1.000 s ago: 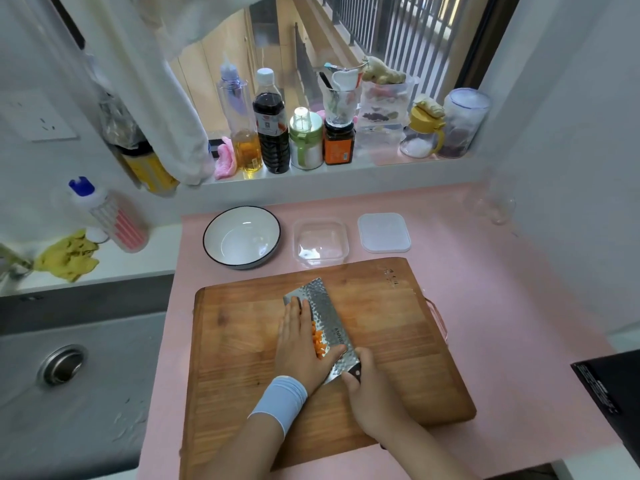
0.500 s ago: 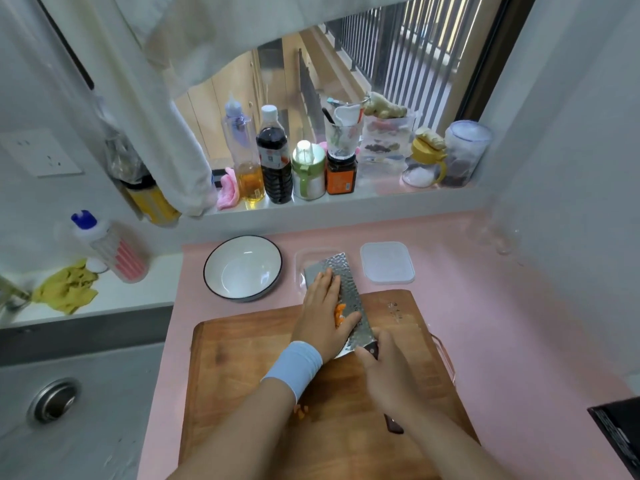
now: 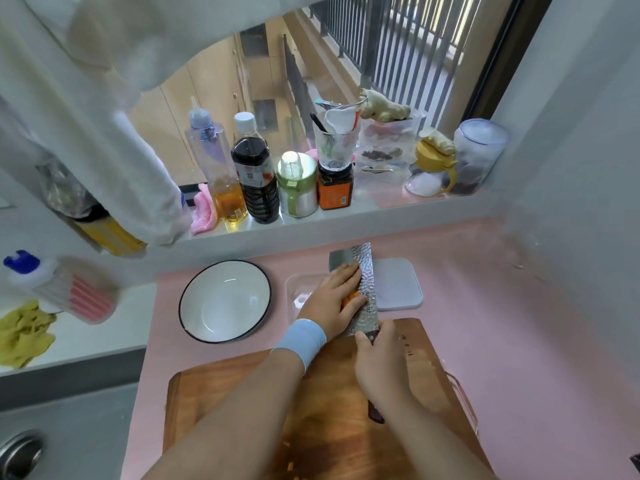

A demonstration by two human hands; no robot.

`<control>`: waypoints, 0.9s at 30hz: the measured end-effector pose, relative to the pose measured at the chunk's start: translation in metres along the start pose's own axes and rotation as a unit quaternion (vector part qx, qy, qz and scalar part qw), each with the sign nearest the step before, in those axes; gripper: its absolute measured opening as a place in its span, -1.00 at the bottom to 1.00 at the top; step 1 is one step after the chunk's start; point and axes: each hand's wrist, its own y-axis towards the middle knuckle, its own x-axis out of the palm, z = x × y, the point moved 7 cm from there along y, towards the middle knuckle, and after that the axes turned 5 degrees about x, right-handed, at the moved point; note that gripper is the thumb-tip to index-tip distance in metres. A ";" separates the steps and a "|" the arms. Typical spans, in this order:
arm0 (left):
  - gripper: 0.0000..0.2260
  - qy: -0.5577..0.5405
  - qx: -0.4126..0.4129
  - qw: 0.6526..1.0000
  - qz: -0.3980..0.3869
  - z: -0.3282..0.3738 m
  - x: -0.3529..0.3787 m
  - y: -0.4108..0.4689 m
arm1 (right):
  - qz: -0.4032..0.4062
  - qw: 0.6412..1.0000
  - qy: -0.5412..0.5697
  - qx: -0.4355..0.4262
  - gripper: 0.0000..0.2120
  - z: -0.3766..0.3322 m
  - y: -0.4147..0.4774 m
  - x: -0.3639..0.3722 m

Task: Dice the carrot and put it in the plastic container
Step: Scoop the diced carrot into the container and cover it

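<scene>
Carrot [image 3: 348, 299] pressed to cleaver [image 3: 362, 271] by flat left fingers [image 3: 346, 277], above container [image 3: 294, 289]; right fingers [image 3: 362, 341] gripping handle [image 3: 375, 414]

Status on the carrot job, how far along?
Looks done: dicing; carrot dice lie on the cleaver. In hand: left hand presses them to the blade above the plastic container, right hand grips the handle. Left: drop them in; stray bits lie on the cutting board.

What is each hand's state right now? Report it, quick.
Left hand: open, straight fingers pressing diced carrot against the cleaver blade.
Right hand: closed, grip around the cleaver's handle.
</scene>
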 end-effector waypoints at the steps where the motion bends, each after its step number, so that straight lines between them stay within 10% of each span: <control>1: -0.50 -0.007 0.001 1.000 0.011 -0.004 0.001 0.000 | 0.002 1.000 0.000 0.001 -0.90 -0.001 0.001 0.001; 27: -0.82 0.030 -0.129 0.982 0.131 -0.016 -0.058 -0.091 | 0.033 0.999 0.005 -0.002 -0.84 0.012 -0.018 -0.036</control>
